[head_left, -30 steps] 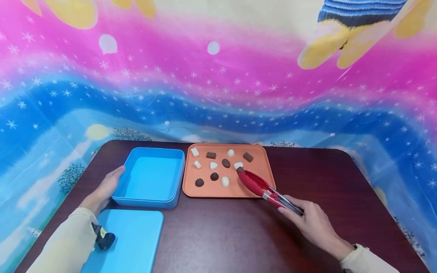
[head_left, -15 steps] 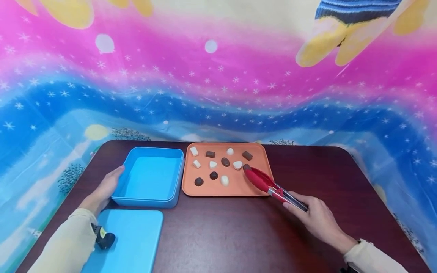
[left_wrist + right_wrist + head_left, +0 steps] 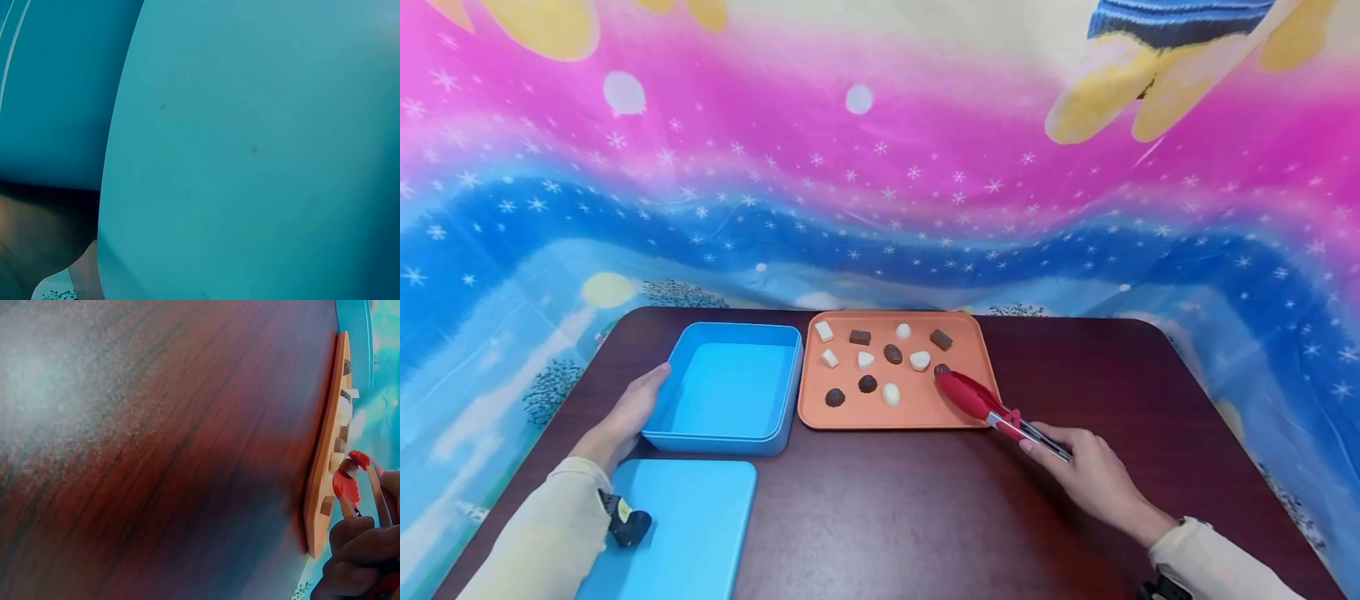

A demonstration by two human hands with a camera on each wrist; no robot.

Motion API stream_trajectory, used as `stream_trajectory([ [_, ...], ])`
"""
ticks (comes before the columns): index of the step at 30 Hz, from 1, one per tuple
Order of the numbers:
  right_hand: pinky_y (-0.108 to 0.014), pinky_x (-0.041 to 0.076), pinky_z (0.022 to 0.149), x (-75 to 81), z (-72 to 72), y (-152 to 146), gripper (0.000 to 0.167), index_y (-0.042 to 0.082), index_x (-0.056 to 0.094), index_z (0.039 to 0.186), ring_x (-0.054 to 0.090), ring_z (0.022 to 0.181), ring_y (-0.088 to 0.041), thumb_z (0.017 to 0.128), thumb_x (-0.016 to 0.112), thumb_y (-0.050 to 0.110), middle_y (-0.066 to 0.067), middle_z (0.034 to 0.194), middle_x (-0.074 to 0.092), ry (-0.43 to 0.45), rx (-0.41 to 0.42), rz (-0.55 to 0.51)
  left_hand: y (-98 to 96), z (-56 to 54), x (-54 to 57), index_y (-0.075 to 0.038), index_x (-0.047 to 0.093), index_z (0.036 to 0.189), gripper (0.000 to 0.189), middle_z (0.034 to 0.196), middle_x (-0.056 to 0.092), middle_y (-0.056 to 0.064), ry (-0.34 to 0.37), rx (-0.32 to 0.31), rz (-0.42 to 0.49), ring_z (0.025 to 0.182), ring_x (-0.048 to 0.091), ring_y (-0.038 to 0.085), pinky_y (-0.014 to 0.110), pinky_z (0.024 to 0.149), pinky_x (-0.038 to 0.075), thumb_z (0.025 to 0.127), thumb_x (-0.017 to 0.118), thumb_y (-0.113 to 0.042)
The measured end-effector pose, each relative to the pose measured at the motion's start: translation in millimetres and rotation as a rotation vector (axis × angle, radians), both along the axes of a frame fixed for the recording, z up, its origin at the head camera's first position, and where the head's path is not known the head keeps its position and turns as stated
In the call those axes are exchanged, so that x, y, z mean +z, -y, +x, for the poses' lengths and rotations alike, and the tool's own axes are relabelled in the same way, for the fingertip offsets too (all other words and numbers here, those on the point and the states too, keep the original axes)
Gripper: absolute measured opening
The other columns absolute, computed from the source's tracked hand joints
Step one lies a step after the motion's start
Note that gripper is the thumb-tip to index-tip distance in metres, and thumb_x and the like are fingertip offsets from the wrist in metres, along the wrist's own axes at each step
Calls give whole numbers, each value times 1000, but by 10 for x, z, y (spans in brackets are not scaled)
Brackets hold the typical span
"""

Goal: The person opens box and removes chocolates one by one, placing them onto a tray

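Note:
My right hand (image 3: 1101, 479) grips a pair of red-tipped metal tongs (image 3: 973, 397) over the right part of an orange tray (image 3: 917, 414). Between the tong tips is a small brown chocolate (image 3: 942, 369), also visible as a brown piece (image 3: 348, 467) in the right wrist view. Several white and brown chocolates lie on the tray, among them a white one (image 3: 920, 360) just left of the tips. My left hand (image 3: 628, 414) rests against the left outer wall of a blue square box (image 3: 786, 417), its fingers fairly straight. Nothing lies inside the box.
A flat blue lid (image 3: 692, 517) lies in front of the box, under my left forearm. The box stands close to the tray's left edge. Behind the dark wooden table (image 3: 880, 517) hangs a printed cloth (image 3: 880, 208).
The tongs have moved slightly right with the brown chocolate, away from the white piece beside it. Most of that shift came in the first half second. My left hand stays at the box.

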State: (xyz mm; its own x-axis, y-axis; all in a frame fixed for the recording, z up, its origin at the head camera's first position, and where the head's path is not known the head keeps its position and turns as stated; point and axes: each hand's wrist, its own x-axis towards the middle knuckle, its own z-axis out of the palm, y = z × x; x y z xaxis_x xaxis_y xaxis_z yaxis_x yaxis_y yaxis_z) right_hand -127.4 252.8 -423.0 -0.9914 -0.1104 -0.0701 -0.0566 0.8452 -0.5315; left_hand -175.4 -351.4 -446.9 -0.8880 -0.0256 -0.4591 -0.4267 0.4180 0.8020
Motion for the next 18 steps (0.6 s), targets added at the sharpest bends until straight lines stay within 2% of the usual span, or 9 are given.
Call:
stream_trajectory([
  [5,-24,33,47,3,-45,13,64,9,62,140,34,52,-8,96,63,54,2,64,54,23,10,1,6,-1,-5,-13,-17,160,81,166,-21,23,-1,-3,-2,151,-17,54,78,117,0,104,9,-65],
  [12,-24,33,48,11,-114,26,61,10,63,138,33,54,-8,98,59,55,2,66,55,64,43,0,8,-3,-22,-12,-17,160,81,166,-21,23,-10,-6,1,151,-17,53,77,118,-1,104,9,-64],
  [18,-23,35,47,31,-156,28,58,8,64,137,37,54,-8,99,58,52,3,65,50,100,58,-16,-2,2,-31,-12,-17,160,83,166,-21,22,-13,-6,9,151,-17,53,77,118,-1,103,10,-65],
])
